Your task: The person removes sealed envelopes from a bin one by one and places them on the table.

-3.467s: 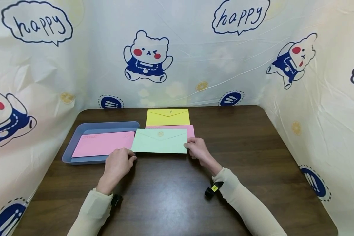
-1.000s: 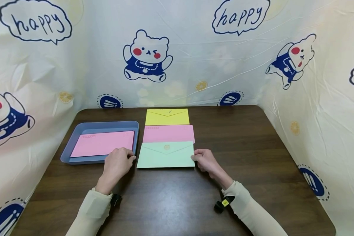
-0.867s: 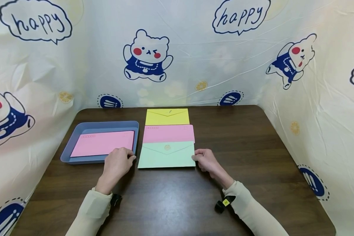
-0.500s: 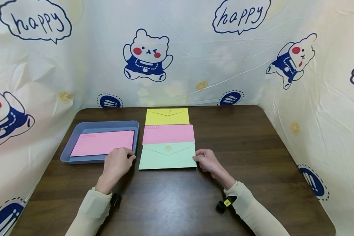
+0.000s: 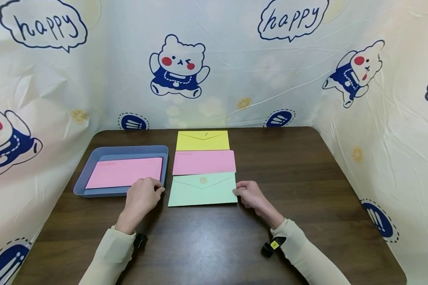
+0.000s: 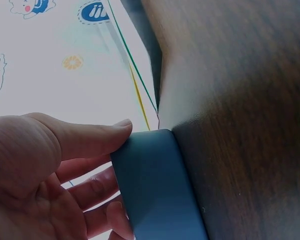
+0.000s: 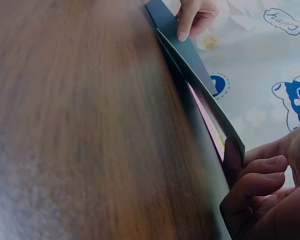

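My right hand (image 5: pixel 251 194) pinches the right edge of a mint-green envelope (image 5: pixel 201 194), flap side up. In the right wrist view that envelope's edge (image 7: pixel 210 97) stands a little off the table at the held end, with pink and yellow showing through the gap. Behind it lies a pink envelope (image 5: pixel 204 163), and behind that a yellow envelope (image 5: pixel 202 141). My left hand (image 5: pixel 142 202) holds the near right corner of a blue tray (image 5: pixel 82 180), thumb on its rim (image 6: pixel 150 165). Inside the tray rests another pink envelope (image 5: pixel 125 174).
The brown wooden table (image 5: pixel 289 174) extends to the right and front. A printed cloth (image 5: pixel 235 59) with bears and lettering hangs around its back and sides. A black wrist device (image 5: pixel 271 247) hangs at the right sleeve.
The green envelope has come right and nearer, away from the tray's edge, uncovering the pink envelope. Lately it shifts only slightly nearer. My left hand stays at the tray corner.
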The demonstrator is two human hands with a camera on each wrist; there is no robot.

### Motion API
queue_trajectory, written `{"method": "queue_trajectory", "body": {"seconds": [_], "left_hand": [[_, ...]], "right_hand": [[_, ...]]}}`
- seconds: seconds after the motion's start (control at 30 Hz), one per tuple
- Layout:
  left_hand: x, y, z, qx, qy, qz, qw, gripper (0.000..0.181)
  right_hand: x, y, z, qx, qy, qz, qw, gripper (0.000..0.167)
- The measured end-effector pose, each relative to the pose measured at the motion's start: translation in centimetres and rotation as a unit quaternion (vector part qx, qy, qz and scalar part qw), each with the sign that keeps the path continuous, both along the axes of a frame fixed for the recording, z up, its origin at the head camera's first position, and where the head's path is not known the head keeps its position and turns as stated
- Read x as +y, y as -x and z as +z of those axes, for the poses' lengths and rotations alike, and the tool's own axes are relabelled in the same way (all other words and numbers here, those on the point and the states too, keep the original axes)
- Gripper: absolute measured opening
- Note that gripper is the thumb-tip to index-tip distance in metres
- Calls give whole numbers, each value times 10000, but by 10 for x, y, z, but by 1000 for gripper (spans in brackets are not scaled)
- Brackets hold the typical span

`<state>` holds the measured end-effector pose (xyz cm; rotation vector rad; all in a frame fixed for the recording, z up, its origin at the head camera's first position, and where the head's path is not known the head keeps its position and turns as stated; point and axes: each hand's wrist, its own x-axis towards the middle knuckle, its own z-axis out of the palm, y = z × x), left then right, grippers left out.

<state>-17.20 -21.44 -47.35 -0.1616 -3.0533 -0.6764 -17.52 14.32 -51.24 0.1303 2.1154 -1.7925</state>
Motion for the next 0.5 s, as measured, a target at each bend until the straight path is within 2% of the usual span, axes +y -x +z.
{"method": "queue_trajectory", "body": {"seconds": [0.5], "left_hand": [[1,0,1,-82,-28,50,10000,10]], "right_hand": [[-3,-1,-1,50,-263,-35,9996,10]]}}
